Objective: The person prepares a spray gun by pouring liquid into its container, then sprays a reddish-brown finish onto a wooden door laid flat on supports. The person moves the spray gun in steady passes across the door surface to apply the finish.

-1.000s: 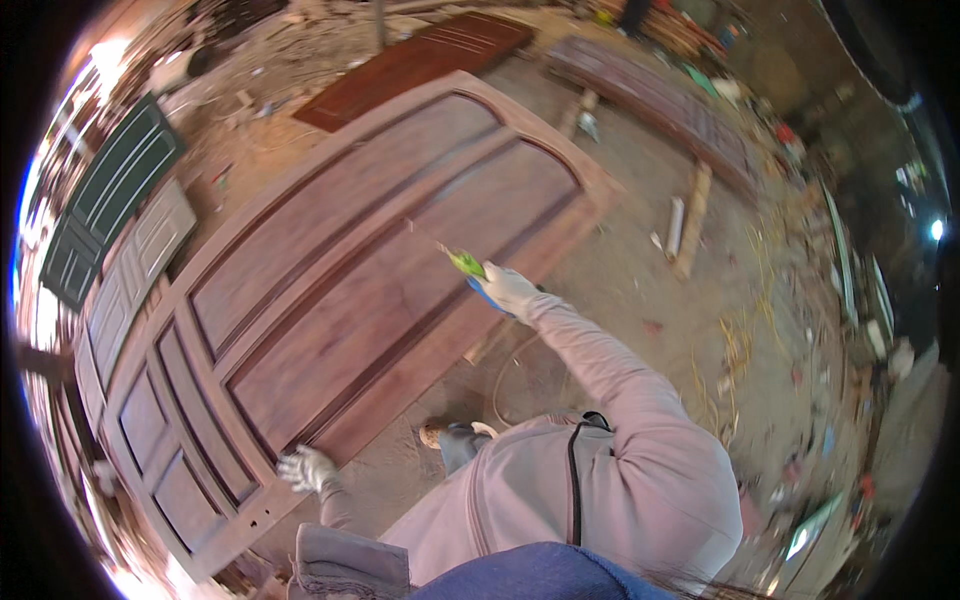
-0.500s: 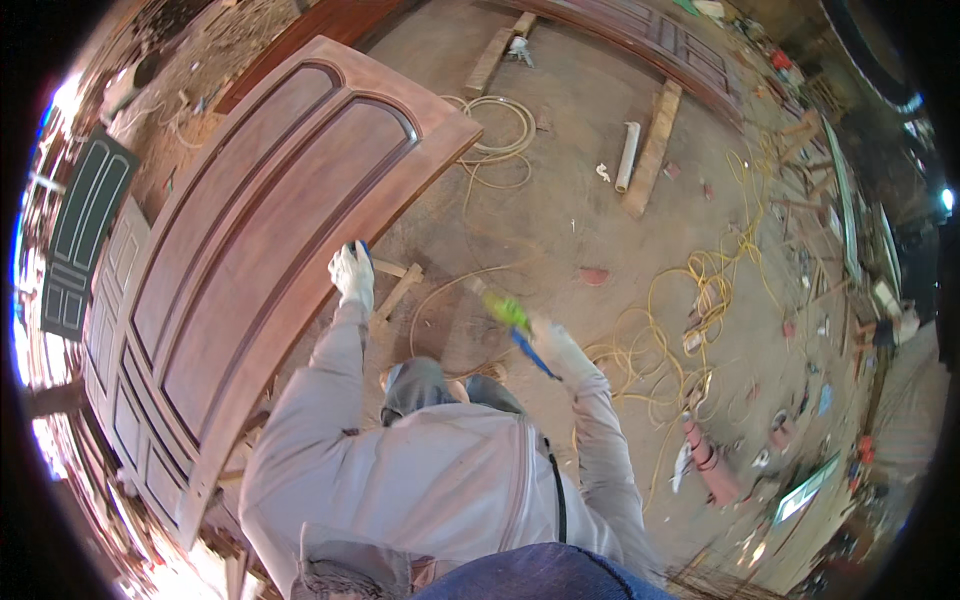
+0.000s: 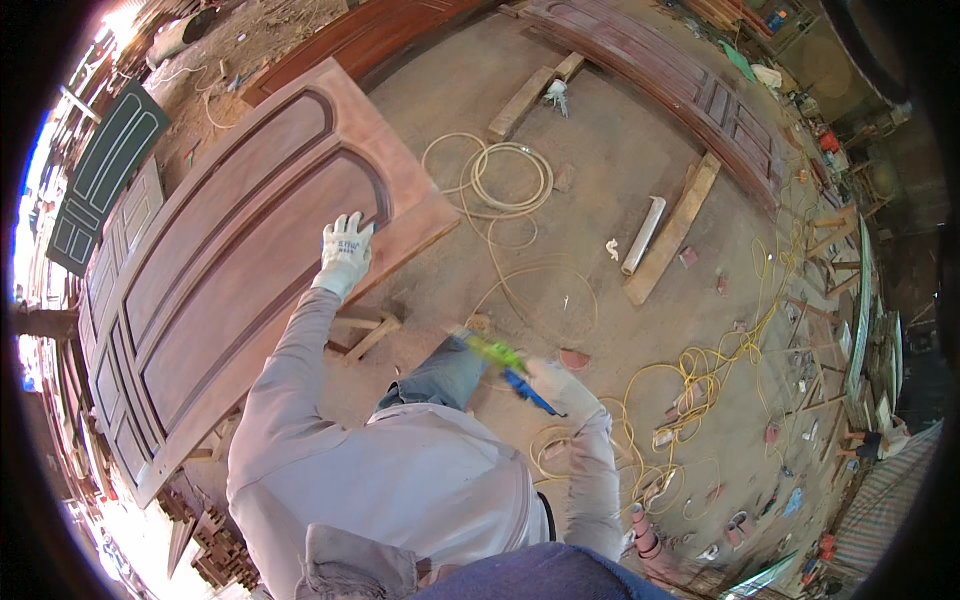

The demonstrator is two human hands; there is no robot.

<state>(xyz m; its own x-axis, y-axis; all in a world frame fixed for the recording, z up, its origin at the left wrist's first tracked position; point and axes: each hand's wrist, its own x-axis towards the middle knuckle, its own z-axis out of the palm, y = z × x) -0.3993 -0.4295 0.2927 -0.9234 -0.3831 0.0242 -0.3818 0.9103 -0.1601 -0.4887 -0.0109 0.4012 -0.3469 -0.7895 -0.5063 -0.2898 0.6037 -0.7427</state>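
While the left gloved hand (image 3: 346,255) lies on the reddish-brown panelled door (image 3: 235,295), fingers slightly apart, the right gloved hand (image 3: 563,390) is clamped on a motion-blurred green-and-blue hand tool (image 3: 527,391), well apart from the door. The door lies above a wooden trestle (image 3: 374,338), and a coiled pale hose (image 3: 549,178) rests on the floor (image 3: 620,120) near its corner.

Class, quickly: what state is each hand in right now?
Left hand: open, fingers slightly spread, resting on the reddish-brown wooden door.
Right hand: closed, holding a green-and-blue tool, too blurred to identify.
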